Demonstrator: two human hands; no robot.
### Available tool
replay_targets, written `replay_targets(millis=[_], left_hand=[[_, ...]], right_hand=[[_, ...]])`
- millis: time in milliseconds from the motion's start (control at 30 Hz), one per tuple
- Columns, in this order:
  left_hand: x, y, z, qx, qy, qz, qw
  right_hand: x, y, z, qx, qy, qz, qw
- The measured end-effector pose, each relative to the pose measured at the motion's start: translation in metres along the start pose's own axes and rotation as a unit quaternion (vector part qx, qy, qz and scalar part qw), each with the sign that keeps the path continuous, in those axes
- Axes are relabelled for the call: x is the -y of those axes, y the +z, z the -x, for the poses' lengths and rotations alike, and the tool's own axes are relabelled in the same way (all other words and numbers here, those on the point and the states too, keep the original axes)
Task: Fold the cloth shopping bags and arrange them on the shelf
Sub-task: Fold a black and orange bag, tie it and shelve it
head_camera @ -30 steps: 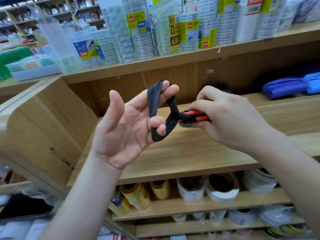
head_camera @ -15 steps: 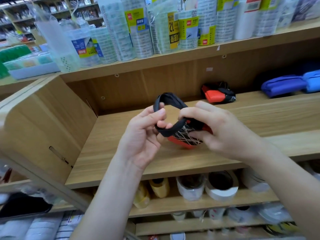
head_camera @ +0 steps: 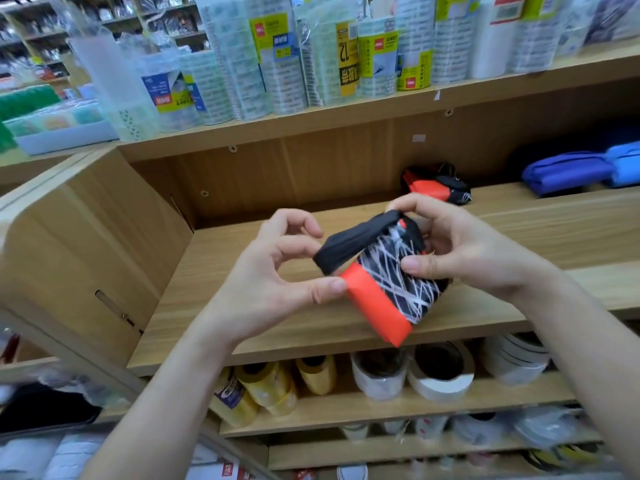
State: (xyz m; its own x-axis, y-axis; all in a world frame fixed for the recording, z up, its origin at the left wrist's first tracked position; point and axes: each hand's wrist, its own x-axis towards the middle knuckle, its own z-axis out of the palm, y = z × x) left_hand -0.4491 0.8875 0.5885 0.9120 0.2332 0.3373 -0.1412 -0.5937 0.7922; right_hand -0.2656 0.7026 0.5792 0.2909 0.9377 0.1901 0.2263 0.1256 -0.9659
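Both hands hold a folded cloth bag (head_camera: 388, 289), red with a black part crossed by white lines, above the wooden shelf (head_camera: 242, 327). My left hand (head_camera: 277, 271) pinches its red corner and the black strap (head_camera: 349, 249) that wraps over the bundle. My right hand (head_camera: 450, 251) grips the bundle's far side, thumb on the patterned cloth, fingers on the strap's top. A second folded red and black bag (head_camera: 434, 187) lies at the back of the same shelf. Two folded blue bags (head_camera: 568, 171) lie further right.
Tall packs of clear tape (head_camera: 284, 57) fill the shelf above. Yellow and white tape rolls (head_camera: 440, 375) sit on the shelf below. The wooden side panel (head_camera: 79, 258) of the unit stands at left.
The black strap loop, stretched open between my hands before, now lies wrapped over the folded bag. The bundle has turned, showing its red edge and patterned side.
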Motion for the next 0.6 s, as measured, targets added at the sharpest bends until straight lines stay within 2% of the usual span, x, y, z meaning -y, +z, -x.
replay_targets(millis=[33,100,167,267,333,400,467,600], left_hand=[[-0.001,0.002,0.0,-0.02,0.026,0.03,0.999],[-0.004,0.006,-0.001,-0.034,0.047,0.181,0.982],[-0.004,0.009,-0.004,-0.029,0.039,0.304,0.951],[-0.003,0.01,-0.007,-0.031,0.002,0.389,0.921],[-0.003,0.013,-0.007,0.016,0.001,0.456,0.89],[0.0,0.017,-0.005,0.069,0.016,0.506,0.859],[0.008,0.024,-0.004,0.055,0.001,0.484,0.873],[0.013,0.03,-0.006,-0.035,-0.111,0.382,0.917]], right_hand=[[-0.004,0.001,-0.001,0.016,0.019,-0.035,0.999],[-0.011,0.007,-0.003,0.026,0.045,-0.113,0.992],[-0.012,0.01,-0.003,0.037,0.047,-0.147,0.987],[-0.011,0.009,-0.002,0.066,0.036,-0.156,0.985],[-0.01,0.009,-0.002,0.069,0.012,-0.22,0.973],[-0.01,0.013,-0.001,0.04,-0.02,-0.303,0.952],[-0.013,0.018,0.0,0.004,-0.033,-0.361,0.932],[-0.02,0.027,0.002,-0.024,-0.035,-0.405,0.913]])
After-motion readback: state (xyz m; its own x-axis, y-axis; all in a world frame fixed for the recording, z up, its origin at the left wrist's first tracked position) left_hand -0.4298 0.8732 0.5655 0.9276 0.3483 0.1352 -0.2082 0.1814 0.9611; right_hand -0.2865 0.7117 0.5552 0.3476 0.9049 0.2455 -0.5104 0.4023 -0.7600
